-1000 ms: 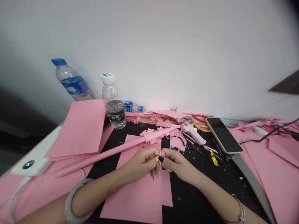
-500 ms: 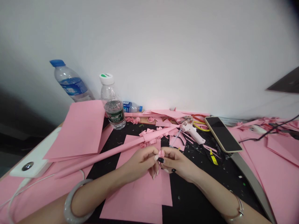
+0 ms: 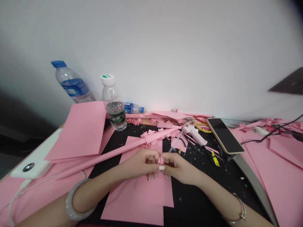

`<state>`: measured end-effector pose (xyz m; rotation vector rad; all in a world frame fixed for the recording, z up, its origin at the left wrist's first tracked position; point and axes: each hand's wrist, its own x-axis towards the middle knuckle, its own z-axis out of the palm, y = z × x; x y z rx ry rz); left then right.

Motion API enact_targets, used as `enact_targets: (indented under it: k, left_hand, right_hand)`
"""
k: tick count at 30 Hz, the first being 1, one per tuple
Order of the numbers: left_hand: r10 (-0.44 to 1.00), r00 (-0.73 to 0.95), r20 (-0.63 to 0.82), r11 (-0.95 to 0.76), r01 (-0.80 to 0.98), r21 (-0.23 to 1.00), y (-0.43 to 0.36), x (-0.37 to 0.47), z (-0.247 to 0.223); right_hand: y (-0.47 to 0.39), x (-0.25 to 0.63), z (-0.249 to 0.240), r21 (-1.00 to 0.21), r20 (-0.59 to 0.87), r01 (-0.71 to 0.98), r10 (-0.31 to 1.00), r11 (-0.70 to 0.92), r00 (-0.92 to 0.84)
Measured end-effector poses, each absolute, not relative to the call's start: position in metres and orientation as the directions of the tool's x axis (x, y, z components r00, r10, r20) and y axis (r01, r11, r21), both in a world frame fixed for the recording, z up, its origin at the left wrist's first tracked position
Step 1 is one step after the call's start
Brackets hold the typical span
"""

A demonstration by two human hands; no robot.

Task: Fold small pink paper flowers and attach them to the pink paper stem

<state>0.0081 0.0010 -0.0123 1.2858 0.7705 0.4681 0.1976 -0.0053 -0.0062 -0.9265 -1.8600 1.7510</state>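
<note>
Between the fingertips of both hands is a small folded pink paper flower (image 3: 161,161), partly covered by the fingers. My left hand (image 3: 147,162) pinches it from the left, its thumb laid across the front. From the right, my right hand (image 3: 174,164) grips it with curled fingers. Both hands are above pink paper sheets (image 3: 139,201) on the black work surface. Just beyond them lie a long rolled pink paper tube (image 3: 123,147) and several small pink paper flowers (image 3: 151,142). A white glue gun (image 3: 195,134) with a clear glue stick lies beyond my right hand.
A water bottle (image 3: 115,110) stands at back left, near a blue-capped bottle (image 3: 73,85) and a lying bottle (image 3: 133,108). Left are a pink paper stack (image 3: 79,130) and a white power bank (image 3: 35,165). Right are a phone (image 3: 226,135) and pink sheets (image 3: 267,170).
Both hands have turned around the small paper flower and lowered slightly. The left thumb now lies across the front, and the right hand's dark nails no longer show.
</note>
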Motion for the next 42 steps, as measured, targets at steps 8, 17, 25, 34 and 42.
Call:
enact_targets:
  k: [8,17,25,34,42]
  left_hand:
    - [0.684,0.690,-0.235,0.253,0.078,0.964,0.001,0.007,-0.012]
    - [0.751,0.637,-0.173,0.136,0.107,0.985,-0.003,0.009,-0.012]
    - [0.762,0.626,-0.163,0.159,0.062,0.985,-0.002,0.010,-0.014]
    - [0.782,0.611,-0.123,0.183,-0.037,0.982,-0.003,0.013,-0.019]
    - [0.832,0.545,-0.098,0.145,-0.044,0.988,-0.007,0.015,-0.018]
  right_hand:
    - [-0.008,0.196,0.003,-0.985,-0.094,0.166,0.701,0.036,-0.707]
    - [-0.009,0.192,0.005,-0.995,-0.018,0.078,0.674,0.058,-0.739]
    - [-0.010,0.190,0.004,-0.998,-0.022,0.053,0.719,0.020,-0.695]
    - [-0.010,0.191,0.001,-0.998,-0.046,0.064,0.745,-0.004,-0.666]
    - [-0.013,0.193,-0.001,-0.996,-0.056,0.092,0.751,0.006,-0.658]
